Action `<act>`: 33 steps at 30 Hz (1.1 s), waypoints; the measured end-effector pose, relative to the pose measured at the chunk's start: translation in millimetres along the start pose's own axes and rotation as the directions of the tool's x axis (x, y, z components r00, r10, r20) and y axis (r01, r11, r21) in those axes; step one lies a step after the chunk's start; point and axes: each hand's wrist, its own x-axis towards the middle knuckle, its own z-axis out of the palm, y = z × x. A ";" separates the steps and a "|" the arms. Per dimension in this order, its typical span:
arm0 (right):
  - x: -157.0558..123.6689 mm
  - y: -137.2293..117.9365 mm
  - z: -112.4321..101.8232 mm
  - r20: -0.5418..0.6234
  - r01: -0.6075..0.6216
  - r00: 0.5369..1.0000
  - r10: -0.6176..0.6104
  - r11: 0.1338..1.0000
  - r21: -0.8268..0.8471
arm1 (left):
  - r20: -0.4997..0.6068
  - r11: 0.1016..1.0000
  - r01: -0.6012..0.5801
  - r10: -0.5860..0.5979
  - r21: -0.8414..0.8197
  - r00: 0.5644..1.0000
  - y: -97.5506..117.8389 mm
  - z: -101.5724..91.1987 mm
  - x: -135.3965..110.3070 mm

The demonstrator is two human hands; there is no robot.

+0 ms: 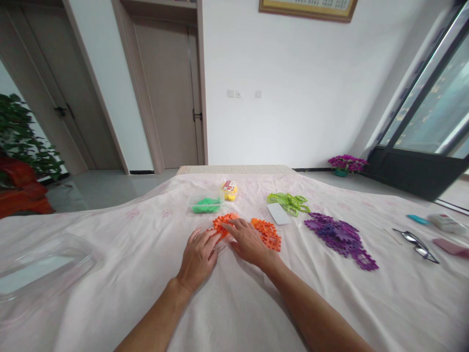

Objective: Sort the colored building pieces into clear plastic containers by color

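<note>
A heap of orange interlocking plastic pieces point(224, 221) lies just beyond my two hands, with clear plastic around its lower left side. My left hand point(200, 253) curls its fingers at the near left edge of this plastic container point(219, 247), whose shape is mostly covered. From the right, my right hand point(248, 240) reaches over the orange heap, fingers stretched out and touching the pieces. A second group of orange interlocking pieces point(270, 235) lies flat right beside my right hand. What lies under both palms is hidden.
Beyond stand a clear box point(190, 208) of green pieces and a labelled box of yellow ones point(230, 190). Rightward are a white card point(278, 214), lime pieces point(289, 202), purple pieces point(337, 234) and glasses point(417, 244). A large clear tray point(78, 252) sits left.
</note>
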 end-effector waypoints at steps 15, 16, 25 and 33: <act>-0.4 -1.3 4.3 -0.008 -0.002 1.000 0.001 1.000 -0.015 | -0.003 1.000 -0.019 0.019 0.007 1.000 -1.0 1.4 0.1; -0.2 -1.1 4.1 0.001 -0.002 1.000 0.002 1.000 -0.015 | -0.009 1.000 -0.024 0.024 -0.001 1.000 -1.1 1.6 -0.1; 0.0 2.7 4.6 0.019 -0.009 1.000 0.009 1.000 -0.019 | 0.004 1.000 -0.022 0.022 -0.021 1.000 1.2 -1.7 1.4; 0.2 2.3 3.3 -0.036 0.010 0.999 -0.007 0.998 0.070 | -0.028 0.999 -0.012 0.013 0.037 1.000 -1.0 2.0 -0.2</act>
